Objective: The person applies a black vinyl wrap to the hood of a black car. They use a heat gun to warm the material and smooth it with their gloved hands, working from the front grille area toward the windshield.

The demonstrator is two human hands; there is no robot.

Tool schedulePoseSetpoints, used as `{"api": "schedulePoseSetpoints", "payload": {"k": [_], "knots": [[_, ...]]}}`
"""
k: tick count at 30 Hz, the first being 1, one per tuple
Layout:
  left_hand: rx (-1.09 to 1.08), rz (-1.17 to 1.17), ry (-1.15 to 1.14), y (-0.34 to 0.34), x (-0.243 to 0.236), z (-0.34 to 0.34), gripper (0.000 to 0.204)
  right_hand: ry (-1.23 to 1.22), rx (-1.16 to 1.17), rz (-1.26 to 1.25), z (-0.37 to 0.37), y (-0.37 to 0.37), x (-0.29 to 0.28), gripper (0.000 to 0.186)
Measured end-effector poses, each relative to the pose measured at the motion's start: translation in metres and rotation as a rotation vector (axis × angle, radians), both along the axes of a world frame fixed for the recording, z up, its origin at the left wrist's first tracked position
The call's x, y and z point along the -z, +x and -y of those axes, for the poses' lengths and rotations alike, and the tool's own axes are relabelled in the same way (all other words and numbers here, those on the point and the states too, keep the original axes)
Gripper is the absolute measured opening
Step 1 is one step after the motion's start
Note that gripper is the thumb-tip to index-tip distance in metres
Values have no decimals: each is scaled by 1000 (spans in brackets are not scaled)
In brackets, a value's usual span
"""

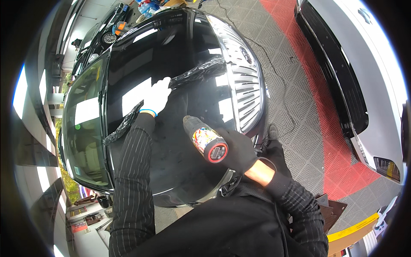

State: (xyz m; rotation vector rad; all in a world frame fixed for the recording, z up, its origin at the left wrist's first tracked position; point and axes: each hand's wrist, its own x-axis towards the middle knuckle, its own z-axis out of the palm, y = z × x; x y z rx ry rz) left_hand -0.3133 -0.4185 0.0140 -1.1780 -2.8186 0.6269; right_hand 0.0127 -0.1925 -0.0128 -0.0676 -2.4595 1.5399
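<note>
My left hand (156,97), in a white glove with a blue cuff, is over the black car's hood (171,171). Its fingers look curled on a bunched strip of dark, glossy film (199,72), which runs across the hood on both sides of the hand. Part of the grip is hidden beneath the glove. My right hand (237,150), gloved in black, is wrapped around a heat gun (204,139) with a colourful sticker and a red-ringed display at its rear. Its nozzle points toward the hood near my left hand, without touching it. The handle is mostly hidden.
The car's chrome grille (244,81) lies to the right, its windshield (87,124) to the left. A cord (274,68) trails over the grey and red floor tiles (295,107). A white car (364,64) stands at far right. A cardboard box (353,235) is at lower right.
</note>
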Motion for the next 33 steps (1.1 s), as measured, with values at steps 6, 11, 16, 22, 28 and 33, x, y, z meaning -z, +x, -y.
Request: {"api": "schedulePoseSetpoints", "payload": {"k": [6, 11, 16, 22, 28, 33], "knots": [[8, -72, 19, -4, 2, 1, 47, -39, 42, -39, 17, -13, 2, 30], [82, -108, -57, 12, -7, -7, 54, -25, 28, -2, 20, -13, 3, 29], [-202, 88, -62, 22, -26, -26, 62, -9, 9, 43, 24, -14, 3, 28], [-191, 96, -201, 33, -41, -41, 48, -13, 31, 27, 27, -14, 5, 27], [-253, 88, -363, 37, -53, -63, 42, -8, 22, 65, 26, -15, 10, 25], [-281, 97, -335, 39, -47, -59, 50, 0, 25, 48, 30, -22, 15, 27]]}}
